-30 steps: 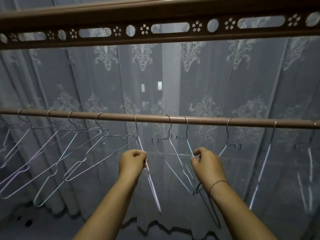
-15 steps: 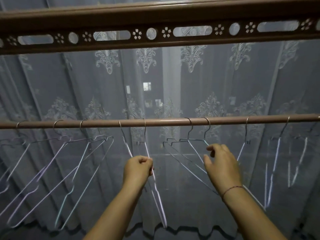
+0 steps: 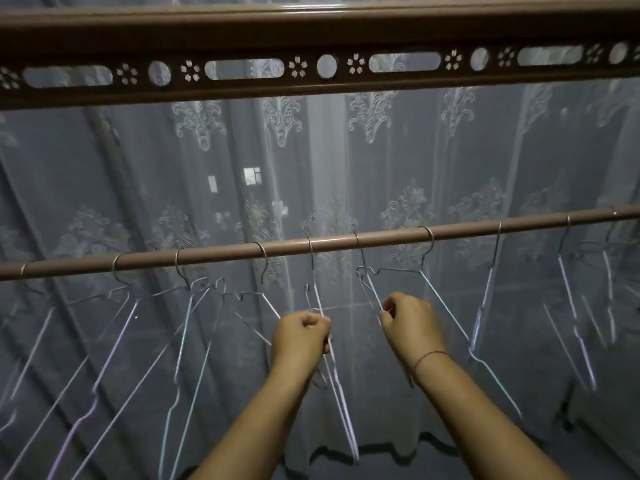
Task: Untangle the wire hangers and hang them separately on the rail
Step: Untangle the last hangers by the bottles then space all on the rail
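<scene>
The left hand [image 3: 300, 332] has its grip clamped on the thin silver wire hanger [image 3: 341, 382] hooked over the round brown metal rail [image 3: 460, 229], just at 6 o'clock below centre. The right hand [image 3: 410, 322], at 3 o'clock from it, is pinched on the shoulder of a neighbouring angular wire hanger [image 3: 398, 271]. Since a second ago both hands have risen closer to the rail and the two hangers hang further apart, so this pair looks nearly separated; the crossed hangers at 9 o'clock [image 3: 194, 306] still overlap.

No readable text, labels or numbers anywhere.
</scene>
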`<state>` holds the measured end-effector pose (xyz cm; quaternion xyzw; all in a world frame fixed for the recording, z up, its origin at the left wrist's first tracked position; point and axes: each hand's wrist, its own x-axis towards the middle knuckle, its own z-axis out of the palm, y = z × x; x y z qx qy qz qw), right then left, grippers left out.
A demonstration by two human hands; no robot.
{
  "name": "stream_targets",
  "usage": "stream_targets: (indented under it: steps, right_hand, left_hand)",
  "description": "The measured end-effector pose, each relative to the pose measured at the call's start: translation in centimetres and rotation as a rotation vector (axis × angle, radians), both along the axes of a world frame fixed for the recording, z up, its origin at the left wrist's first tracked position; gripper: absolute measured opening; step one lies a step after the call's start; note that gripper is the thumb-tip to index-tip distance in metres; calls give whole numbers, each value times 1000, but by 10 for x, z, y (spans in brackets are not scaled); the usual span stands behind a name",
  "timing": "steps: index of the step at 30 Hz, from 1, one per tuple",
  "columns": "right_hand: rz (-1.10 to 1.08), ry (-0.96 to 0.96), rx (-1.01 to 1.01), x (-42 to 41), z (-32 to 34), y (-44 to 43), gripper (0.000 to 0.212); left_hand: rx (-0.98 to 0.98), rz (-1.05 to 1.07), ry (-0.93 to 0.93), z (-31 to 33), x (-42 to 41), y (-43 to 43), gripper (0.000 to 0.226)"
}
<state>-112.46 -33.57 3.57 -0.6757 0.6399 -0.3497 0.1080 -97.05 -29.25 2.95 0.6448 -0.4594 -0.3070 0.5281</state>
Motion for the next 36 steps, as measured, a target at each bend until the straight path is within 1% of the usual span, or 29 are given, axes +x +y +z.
stream_targets:
  steps: [9,13,15,18,20,24,27,30,33,36]
  right_hand:
    - [4,-61,-15,11,-2,5,15]
    - [13,-61,-27,10,0,8,15]
    - [11,-74,-64,8,3,13,19]
    - [42,-134,-135,10,8,23,26]
    - [103,-151,-156,16,12,30,27]
    - [260,-177,-201,34,21,46,25]
    - [355,-197,-235,52,25,59,24]
    - [434,-232,-226,75,24,73,21]
    - [492,-233,-180,102,20,83,22]
    - [507,-191,-132,130,17,86,26]
  left_hand:
    - [-5,-16,54,-1,7,-1,32]
    - [8,-16,75,-2,11,3,21]
    - [9,-3,57,-3,14,5,17]
    - [-26,65,-21,-3,23,11,15]
    - [-72,120,-34,0,29,17,15]
    - [-155,271,-65,5,48,33,14]
    - [-227,381,-51,6,71,50,14]
    - [-292,498,-81,5,95,72,15]
    - [-304,529,-90,5,116,85,16]
    - [-297,562,-108,5,140,91,8]
